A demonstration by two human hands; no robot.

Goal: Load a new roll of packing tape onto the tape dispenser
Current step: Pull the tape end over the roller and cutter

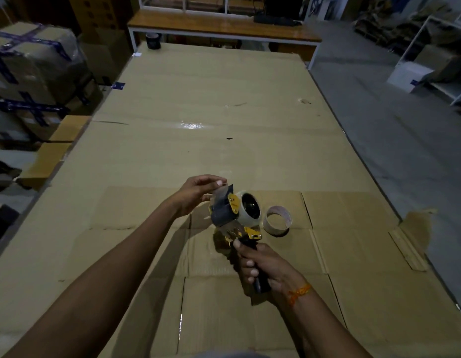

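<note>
Tape roll: I see the new roll of packing tape [250, 210] already seated on the hub of the tape dispenser [234, 215], held in the air just above the desk [172, 151]; its open core faces me and to the right.
Tape end: a clear strip, the free end [219, 193], rises from the roll to the dispenser's front plate; it looks loose, not yet threaded.
Left hand: my left hand [198, 195] is nearly closed, thumb and fingertips pinching that free end at the dispenser's upper left.
Right hand: my right hand [260, 264] is wrapped tight round the black handle [260, 280], holding the tool tilted, head away from me.
Old core: an empty cardboard core [277, 219] stands on the desk just beside the dispenser, to its right, not touching it as far as I can tell.
Step in hand: I judge this the threading step; mounting is done.
Next move: I would draw the end down between roller and guard to the blade, sticky side outward; the film may fold onto itself.
Surroundings: a dark tape roll [153, 40] sits at the far edge; taped cartons [30, 73] stack at left.
</note>
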